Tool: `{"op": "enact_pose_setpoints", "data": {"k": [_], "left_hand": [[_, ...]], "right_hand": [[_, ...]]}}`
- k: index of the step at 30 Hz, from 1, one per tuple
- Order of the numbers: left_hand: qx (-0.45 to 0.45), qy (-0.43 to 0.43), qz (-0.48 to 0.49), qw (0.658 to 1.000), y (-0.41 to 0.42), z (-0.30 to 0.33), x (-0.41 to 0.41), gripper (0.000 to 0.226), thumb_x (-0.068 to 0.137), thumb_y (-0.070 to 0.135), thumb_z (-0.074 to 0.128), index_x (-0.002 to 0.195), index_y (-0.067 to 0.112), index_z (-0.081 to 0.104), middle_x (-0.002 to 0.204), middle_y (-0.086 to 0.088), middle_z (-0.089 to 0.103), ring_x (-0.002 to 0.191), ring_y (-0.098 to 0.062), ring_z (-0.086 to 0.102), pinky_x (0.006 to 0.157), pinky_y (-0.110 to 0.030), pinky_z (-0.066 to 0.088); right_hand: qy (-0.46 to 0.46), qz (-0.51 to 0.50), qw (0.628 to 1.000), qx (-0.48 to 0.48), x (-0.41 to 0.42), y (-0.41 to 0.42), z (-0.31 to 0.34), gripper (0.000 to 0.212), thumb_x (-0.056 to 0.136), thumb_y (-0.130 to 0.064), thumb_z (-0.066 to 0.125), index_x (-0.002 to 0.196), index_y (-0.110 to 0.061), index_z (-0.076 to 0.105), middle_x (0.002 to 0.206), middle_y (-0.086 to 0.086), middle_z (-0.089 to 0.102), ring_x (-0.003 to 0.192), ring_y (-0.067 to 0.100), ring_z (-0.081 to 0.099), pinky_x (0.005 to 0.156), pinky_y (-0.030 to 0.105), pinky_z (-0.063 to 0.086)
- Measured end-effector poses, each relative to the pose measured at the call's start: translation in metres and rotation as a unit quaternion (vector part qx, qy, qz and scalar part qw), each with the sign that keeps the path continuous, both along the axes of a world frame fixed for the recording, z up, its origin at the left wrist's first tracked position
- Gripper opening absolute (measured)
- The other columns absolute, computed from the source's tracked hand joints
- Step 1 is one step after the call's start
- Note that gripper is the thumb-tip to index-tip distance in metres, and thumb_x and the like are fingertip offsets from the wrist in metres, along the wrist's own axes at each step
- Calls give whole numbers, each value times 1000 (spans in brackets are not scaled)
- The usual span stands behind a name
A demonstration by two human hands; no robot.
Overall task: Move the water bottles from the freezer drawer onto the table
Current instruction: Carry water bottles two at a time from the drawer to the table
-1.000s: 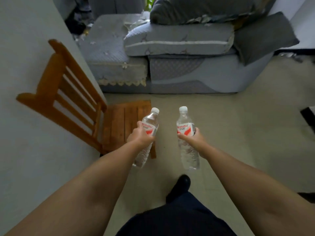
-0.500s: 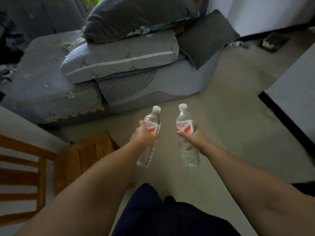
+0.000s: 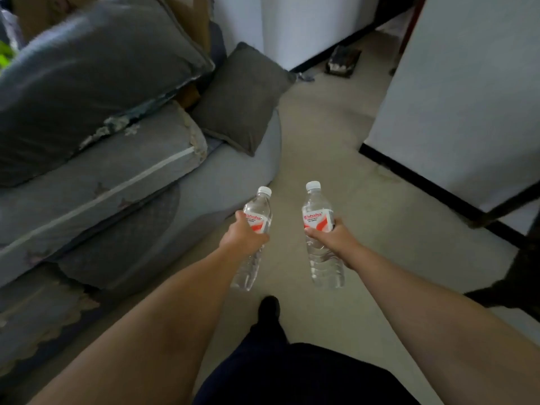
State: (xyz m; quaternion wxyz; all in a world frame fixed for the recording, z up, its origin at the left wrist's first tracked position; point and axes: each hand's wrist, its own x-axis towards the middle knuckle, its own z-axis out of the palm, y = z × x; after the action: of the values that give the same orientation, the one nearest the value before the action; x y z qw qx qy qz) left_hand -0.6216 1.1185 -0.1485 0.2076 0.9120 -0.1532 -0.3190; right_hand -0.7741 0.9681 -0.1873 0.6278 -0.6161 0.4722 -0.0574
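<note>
Left hand (image 3: 244, 239) wrapped round left bottle (image 3: 253, 238); right hand (image 3: 328, 236) wrapped round right bottle (image 3: 321, 238). Both clear ribbed plastic, white caps, red-white labels, held upright, well apart. Bare pale floor (image 3: 336, 135) beyond hands. Grey fabric sofa (image 3: 122, 200) left of left hand; white wall (image 3: 467, 97) right of right hand.

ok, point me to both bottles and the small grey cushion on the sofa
left bottle (image 3: 258, 210), head view, on the upper label
right bottle (image 3: 317, 219), head view, on the label
grey cushion (image 3: 239, 97), head view, on the middle of its face
</note>
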Motion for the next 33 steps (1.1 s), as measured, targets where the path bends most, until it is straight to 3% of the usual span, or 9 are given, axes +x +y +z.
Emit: {"op": "enact_pose_setpoints", "data": {"k": [4,8,11,14,18,21,25,29,33], "left_hand": [[-6,-7,-59,998,-67,12,48,84,79,39,68,142,15,18,127,-8,52,115,-31,56,96,-40,49],[-15,-24,-137,990,-138,17,69,79,77,38,68,137,16,23,124,-8,55,111,-31,58,93,-39,50],[-16,-24,-196,980,-190,16,68,79,76,37,68,138,16,24,122,-7,56,109,-30,58,87,-36,47],[-12,-12,-245,969,-246,11,59,80,76,37,69,139,18,23,122,-6,55,108,-28,57,89,-36,47],[-16,-1,-287,958,-318,4,45,79,76,37,69,138,19,24,121,-4,54,103,-26,56,88,-35,47],[-20,5,-312,950,-382,1,34,82,75,38,70,140,22,23,116,-1,52,105,-25,56,88,-34,46],[-41,21,-327,944,-471,1,13,87,70,36,74,139,22,23,120,-3,52,111,-29,55,96,-41,48],[-62,47,-363,929,-555,3,-25,85,69,34,75,138,19,26,114,-1,51,108,-27,55,96,-42,48],[-68,54,-399,913,-603,-1,-60,77,69,32,76,131,18,32,106,1,51,93,-20,53,84,-33,47]], "right_hand": [[-22,-58,998,9,28,-43,14,48,78,-27,79,112,-19,45,93,-2,63,73,15,67,62,39,57],[-33,-152,988,16,34,-85,14,57,76,-31,80,116,-17,43,101,2,64,82,19,69,55,30,53],[-19,-201,979,10,23,-116,11,64,72,-34,82,120,-13,46,107,6,64,90,24,68,62,33,56],[-6,-248,969,9,7,-153,3,64,75,-31,80,124,-13,44,111,7,62,94,23,64,64,27,52],[-8,-282,959,22,-17,-211,-10,75,73,-28,82,132,-8,43,120,13,61,101,28,64,83,37,55],[-11,-311,950,13,-36,-264,-11,72,73,-28,82,131,-8,45,119,13,62,101,27,64,83,37,55],[-13,-338,941,4,-65,-336,1,54,75,-22,81,119,-6,54,104,10,66,88,22,65,71,29,54],[-9,-373,928,-7,-102,-404,17,50,75,-24,81,117,-12,56,109,11,66,98,27,66,86,42,56],[-5,-409,912,-1,-127,-436,18,55,76,-29,80,122,-13,53,110,10,66,95,25,66,64,30,55]]}}
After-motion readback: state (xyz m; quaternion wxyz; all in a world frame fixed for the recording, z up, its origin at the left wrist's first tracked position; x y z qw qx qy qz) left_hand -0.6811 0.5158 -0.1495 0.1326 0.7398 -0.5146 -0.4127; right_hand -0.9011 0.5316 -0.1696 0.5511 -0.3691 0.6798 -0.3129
